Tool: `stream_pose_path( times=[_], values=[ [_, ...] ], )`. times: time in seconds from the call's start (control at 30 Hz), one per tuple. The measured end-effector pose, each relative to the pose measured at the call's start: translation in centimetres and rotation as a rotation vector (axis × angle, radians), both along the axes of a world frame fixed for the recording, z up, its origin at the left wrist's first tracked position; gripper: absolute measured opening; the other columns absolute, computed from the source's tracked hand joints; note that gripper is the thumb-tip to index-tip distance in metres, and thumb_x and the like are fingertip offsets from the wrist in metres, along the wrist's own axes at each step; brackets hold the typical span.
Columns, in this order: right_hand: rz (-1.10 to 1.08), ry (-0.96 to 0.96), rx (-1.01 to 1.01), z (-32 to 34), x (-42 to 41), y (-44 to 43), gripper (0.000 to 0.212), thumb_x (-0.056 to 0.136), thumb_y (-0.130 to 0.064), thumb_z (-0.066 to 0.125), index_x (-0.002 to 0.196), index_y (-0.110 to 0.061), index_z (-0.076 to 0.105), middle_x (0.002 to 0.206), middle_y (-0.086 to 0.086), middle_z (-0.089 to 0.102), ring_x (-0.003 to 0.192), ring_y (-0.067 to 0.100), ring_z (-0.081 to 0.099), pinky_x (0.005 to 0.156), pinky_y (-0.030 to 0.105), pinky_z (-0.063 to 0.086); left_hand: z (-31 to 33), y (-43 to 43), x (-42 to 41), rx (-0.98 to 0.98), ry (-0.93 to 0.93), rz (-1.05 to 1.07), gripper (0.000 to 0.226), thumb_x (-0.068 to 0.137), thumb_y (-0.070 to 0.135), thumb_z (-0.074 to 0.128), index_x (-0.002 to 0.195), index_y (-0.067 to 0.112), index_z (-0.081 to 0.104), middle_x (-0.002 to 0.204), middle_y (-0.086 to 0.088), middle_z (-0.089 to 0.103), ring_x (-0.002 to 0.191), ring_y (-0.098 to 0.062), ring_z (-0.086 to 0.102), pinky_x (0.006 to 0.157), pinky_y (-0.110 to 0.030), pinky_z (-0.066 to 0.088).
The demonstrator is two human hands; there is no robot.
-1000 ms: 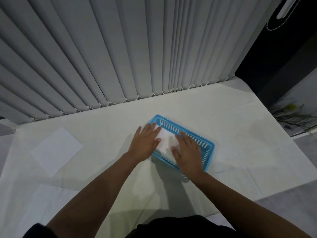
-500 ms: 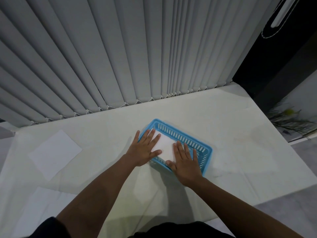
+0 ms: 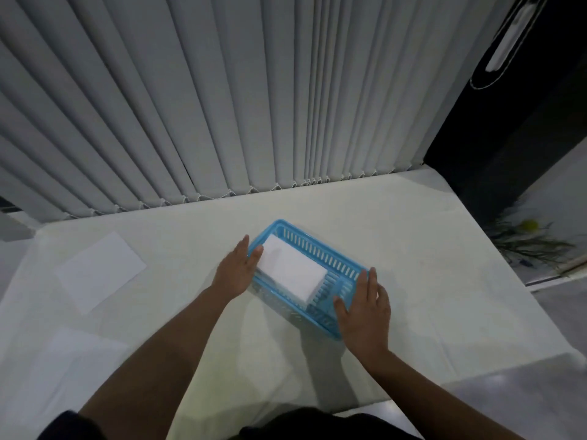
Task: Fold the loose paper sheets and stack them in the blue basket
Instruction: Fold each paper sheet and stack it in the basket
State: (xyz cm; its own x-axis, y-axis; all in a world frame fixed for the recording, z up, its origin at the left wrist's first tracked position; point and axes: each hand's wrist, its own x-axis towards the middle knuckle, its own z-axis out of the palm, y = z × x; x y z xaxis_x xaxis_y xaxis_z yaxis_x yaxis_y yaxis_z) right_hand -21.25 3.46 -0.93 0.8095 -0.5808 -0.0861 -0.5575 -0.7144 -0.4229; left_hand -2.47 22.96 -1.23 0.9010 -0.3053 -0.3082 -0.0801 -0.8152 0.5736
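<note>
Basket: one stack inside, two sheets outside; left hand, right hand flat alongside.

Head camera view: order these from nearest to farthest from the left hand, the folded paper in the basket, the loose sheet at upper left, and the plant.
1. Folded paper, in the blue basket, right beside the thumb of the left hand.
2. Loose sheet, on the table, off to that hand's left.
3. Plant, far right, past the table's edge.
</note>
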Motion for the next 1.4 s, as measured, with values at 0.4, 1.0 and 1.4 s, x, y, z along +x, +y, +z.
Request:
stream_pose_path(
  times=[0.4,1.0,1.4],
  values=[
    [-0.315,-0.101,0.68,0.1,2.0,0.5,0.096,0.091,-0.038,0.059,0.151,-0.014,-0.011,0.16,0.01,0.005,0.139,0.034,0.033,0.106,0.05,0.035,-0.3,-1.4,-1.0,-0.206,0.076,0.265,0.049,0.095,0.055,0.034,0.105,0.01,0.05,0.091,-0.004,0.054,0.085,-0.023,0.054,0.07,-0.031,0.04],
    [-0.205,-0.082,0.693,0.9,7.3,18.3,0.094,0.091,-0.036,0.058,0.152,-0.013,-0.01,0.159,0.009,0.008,0.132,0.035,0.042,0.099,0.047,0.041,-0.1,18.6,2.4,-0.186,0.093,0.397,0.076,0.083,0.07,0.036,0.131,0.011,0.044,0.124,-0.015,0.054,0.112,-0.031,0.055,0.097,-0.048,0.048],
    [-0.268,-0.069,0.555,-0.3,6.5,26.4,0.098,0.088,-0.034,0.063,0.152,-0.011,-0.007,0.161,0.015,-0.01,0.143,0.04,0.016,0.11,0.048,0.028,-1.0,24.5,3.1,-0.133,0.125,0.234,0.067,0.096,0.054,0.033,0.15,0.016,0.022,0.149,-0.011,0.037,0.133,-0.03,0.042,0.112,-0.044,0.034]
  ],
)
